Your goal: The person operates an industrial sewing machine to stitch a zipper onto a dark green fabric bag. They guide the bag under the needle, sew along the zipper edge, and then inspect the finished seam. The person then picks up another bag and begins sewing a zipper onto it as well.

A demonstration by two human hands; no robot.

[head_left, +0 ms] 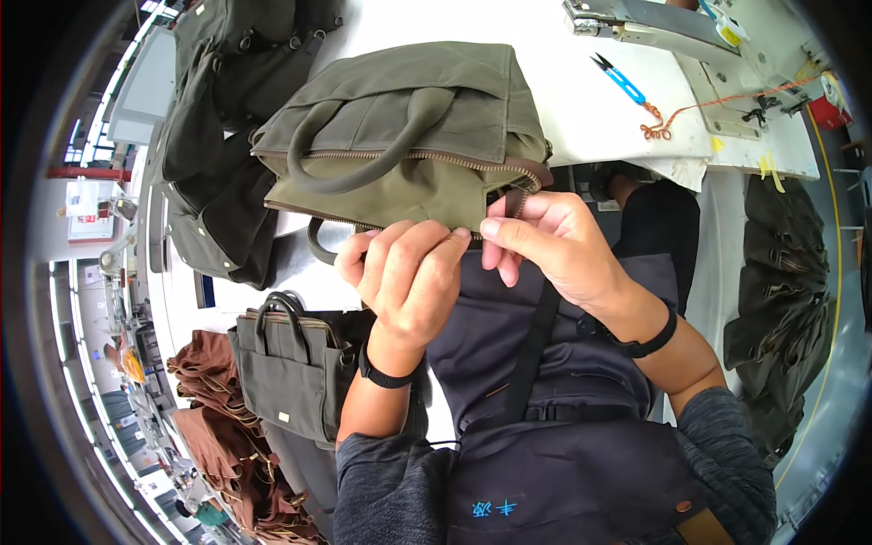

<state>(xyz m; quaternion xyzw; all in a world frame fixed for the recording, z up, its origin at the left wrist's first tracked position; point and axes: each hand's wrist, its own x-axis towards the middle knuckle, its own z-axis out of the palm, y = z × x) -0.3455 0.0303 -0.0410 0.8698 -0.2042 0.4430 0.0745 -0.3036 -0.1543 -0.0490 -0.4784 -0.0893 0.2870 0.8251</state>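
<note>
An olive-green canvas handbag (400, 127) lies on the white table in front of me, its brass-toothed zipper (400, 157) parted and the paler lining showing. Its rolled handle (363, 168) droops over the opening. My left hand (404, 277) is closed on the near zippered edge, with thumb and fingers pressed together. At the right end of the same edge, my right hand (559, 245) pinches the bag between thumb and fingers, beside a brown strip (516, 202) along the zipper. The fingertips hide exactly what lies between them.
Blue-handled thread snips (620, 80) on an orange cord (690, 109) lie at the back right, near a sewing machine (654, 27). Dark bags (213, 154) are heaped at left. Another green handbag (291, 363) and brown bags (218, 436) stand lower left; dark pieces (781, 300) hang at right.
</note>
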